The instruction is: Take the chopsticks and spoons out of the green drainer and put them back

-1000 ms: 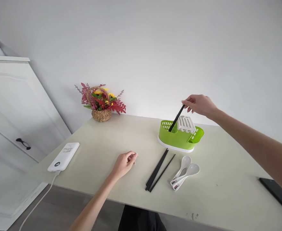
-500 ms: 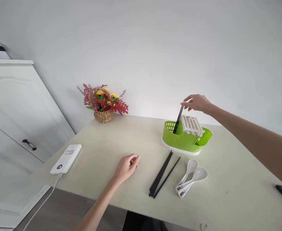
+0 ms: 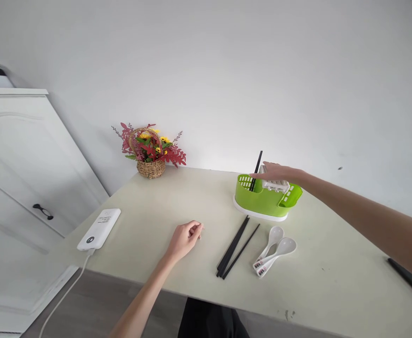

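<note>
Black chopsticks [image 3: 259,160] lean in the perforated end of the green holder [image 3: 253,203], their upper ends now free; half a second ago the right hand [image 3: 277,172] pinched them there. That hand has dropped lower, over the white slotted piece [image 3: 275,186], thumb and fingers spread; the thumb crosses in front of the sticks, though I cannot tell whether it touches them. Holder, rather than pinch, now seems to bear them. Nearer the person, loose chopsticks [image 3: 232,247] lie beside two overlapping white spoons [image 3: 286,245]. The left hand [image 3: 184,240] is curled closed on the table [image 3: 149,211], nothing visible in it.
</note>
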### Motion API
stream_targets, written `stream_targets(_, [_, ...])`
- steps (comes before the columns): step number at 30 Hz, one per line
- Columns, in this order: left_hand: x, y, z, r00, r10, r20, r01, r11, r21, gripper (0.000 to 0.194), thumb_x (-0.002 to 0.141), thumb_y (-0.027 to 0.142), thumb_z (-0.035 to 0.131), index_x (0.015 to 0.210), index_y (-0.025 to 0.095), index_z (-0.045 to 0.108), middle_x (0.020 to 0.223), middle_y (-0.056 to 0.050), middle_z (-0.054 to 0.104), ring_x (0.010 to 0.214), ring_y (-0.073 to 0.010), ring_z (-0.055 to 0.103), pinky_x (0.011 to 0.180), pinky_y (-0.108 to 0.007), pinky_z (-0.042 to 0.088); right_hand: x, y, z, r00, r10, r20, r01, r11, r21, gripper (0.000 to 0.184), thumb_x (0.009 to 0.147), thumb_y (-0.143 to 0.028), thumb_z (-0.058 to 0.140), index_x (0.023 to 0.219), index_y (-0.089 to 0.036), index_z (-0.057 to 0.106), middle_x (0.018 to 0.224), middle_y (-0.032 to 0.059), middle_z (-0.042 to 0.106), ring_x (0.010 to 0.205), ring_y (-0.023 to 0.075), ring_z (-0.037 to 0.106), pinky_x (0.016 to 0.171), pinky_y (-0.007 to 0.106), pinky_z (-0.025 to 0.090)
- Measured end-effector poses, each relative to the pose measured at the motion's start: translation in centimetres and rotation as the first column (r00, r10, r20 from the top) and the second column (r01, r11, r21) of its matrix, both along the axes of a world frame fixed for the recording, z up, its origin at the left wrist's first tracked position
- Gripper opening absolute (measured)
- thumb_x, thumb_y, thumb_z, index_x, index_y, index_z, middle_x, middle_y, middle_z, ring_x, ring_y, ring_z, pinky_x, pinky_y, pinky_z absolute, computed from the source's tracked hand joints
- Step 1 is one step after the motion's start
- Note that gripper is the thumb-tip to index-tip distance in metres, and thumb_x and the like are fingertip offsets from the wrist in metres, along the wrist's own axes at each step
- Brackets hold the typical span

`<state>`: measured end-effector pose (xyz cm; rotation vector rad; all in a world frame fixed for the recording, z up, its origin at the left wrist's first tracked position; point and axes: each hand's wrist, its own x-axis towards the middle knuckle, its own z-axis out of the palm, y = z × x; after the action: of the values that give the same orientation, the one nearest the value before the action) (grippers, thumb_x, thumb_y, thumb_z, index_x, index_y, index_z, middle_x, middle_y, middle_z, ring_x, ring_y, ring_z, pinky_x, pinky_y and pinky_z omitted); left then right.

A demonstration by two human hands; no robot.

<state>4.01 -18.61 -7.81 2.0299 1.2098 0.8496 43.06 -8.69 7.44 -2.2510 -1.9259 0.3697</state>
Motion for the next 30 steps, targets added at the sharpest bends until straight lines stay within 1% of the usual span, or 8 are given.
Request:
stream_targets(7, [-0.1,-0.5,0.2,1.0,0.008,0.025,-0.009,1.0,0.01,0.044,0.101,0.056,0.05,0.089,0.02,0.073,0.068,-0.001,0.07,0.06,-0.0135,0.06,0.055,-0.021,0.041,-1.3,-1.3,0.2,0.999,0.04,0.027,-0.041,0.999,0.023,0.104,0.083,-0.084,0.052,0.161,-0.017,0.035,0.165,0.0228,0.035,0.151,0.0422,0.035,0.117,0.06,0.04])
stream_targets(12, [-0.2,-0.5,0.1,0.999,0.014,0.035,-0.014,1.0,0.006,0.045,0.101,0.057,0.05,0.09,0.02,0.072,0.067,-0.001,0.07,0.058,-0.0135,0.059,0.055,-0.021,0.041,-2.5,-4.5,0.7,0.998,0.008,0.068,-0.021,0.981,0.192,0.089,0.095,-0.07,0.042,0.161,-0.013,0.028,0.169,0.0244,0.026,0.157,0.0425,0.02,0.121,0.065,0.031])
stream_targets(14, [-0.2,-0.6,0.1,0.999,0.012,0.035,-0.012,1.0,0.011,0.044,0.101,0.056,0.05,0.09,0.02,0.073,0.068,-0.001,0.07,0.059,-0.0134,0.06,0.055,-0.021,0.041,-3.1,-6.7,0.6,0.987,0.093,0.128,-0.137,0.907,0.398,0.073,0.1,-0.06,0.043,0.157,-0.015,0.036,0.166,0.0217,0.032,0.158,0.0395,0.019,0.123,0.062,0.028])
stream_targets(16, [-0.1,-0.6,0.1,0.999,0.01,0.035,-0.01,1.0,0.019,0.043,0.102,0.055,0.05,0.09,0.021,0.073,0.068,-0.001,0.07,0.059,-0.0136,0.06,0.055,-0.021,0.041,-3.8,-9.1,0.1,0.927,0.29,0.239,-0.376,0.742,0.556,0.05,0.104,-0.045,0.042,0.145,-0.019,0.05,0.156,0.0193,0.048,0.15,0.0356,0.037,0.12,0.057,0.035])
stream_targets(18, [-0.1,-0.6,0.1,0.999,0.007,0.036,-0.008,1.0,0.023,0.042,0.102,0.054,0.05,0.091,0.021,0.073,0.068,-0.001,0.071,0.059,-0.0139,0.061,0.055,-0.022,0.041,-4.4,-11.2,-0.9,0.773,0.528,0.352,-0.632,0.589,0.504,0.035,0.105,-0.031,0.04,0.132,-0.021,0.06,0.14,0.0164,0.062,0.136,0.0313,0.054,0.112,0.052,0.044])
stream_targets(20, [-0.1,-0.6,0.1,0.999,0.005,0.038,-0.006,1.0,0.022,0.041,0.102,0.053,0.051,0.091,0.021,0.073,0.068,-0.001,0.071,0.059,-0.0139,0.061,0.055,-0.021,0.041,-5.0,-12.7,-2.2,0.609,0.695,0.382,-0.791,0.497,0.357,0.031,0.103,-0.022,0.04,0.122,-0.022,0.065,0.125,0.0129,0.07,0.119,0.0273,0.065,0.101,0.045,0.05])
stream_targets(25, [-0.1,-0.6,0.1,0.999,0.011,0.043,-0.012,1.0,0.02,0.04,0.101,0.051,0.051,0.089,0.02,0.073,0.067,-0.001,0.07,0.059,-0.014,0.061,0.056,-0.021,0.042,-6.4,-13.5,-6.2,0.542,0.748,0.383,-0.819,0.573,0.038,0.023,0.101,-0.019,0.047,0.11,-0.023,0.067,0.08,0.0035,0.072,0.066,0.0166,0.066,0.061,0.028,0.042])
stream_targets(30, [0.0,-0.8,0.2,0.999,0.023,0.048,-0.023,1.0,0.018,0.04,0.101,0.051,0.051,0.09,0.02,0.073,0.067,-0.001,0.07,0.06,-0.0139,0.063,0.057,-0.021,0.044,-8.1,-12.1,-8.6,0.435,0.767,0.471,-0.826,0.548,-0.131,0.027,0.096,-0.01,0.05,0.112,-0.023,0.067,0.084,0.0033,0.072,0.063,0.0149,0.067,0.054,0.026,0.032])
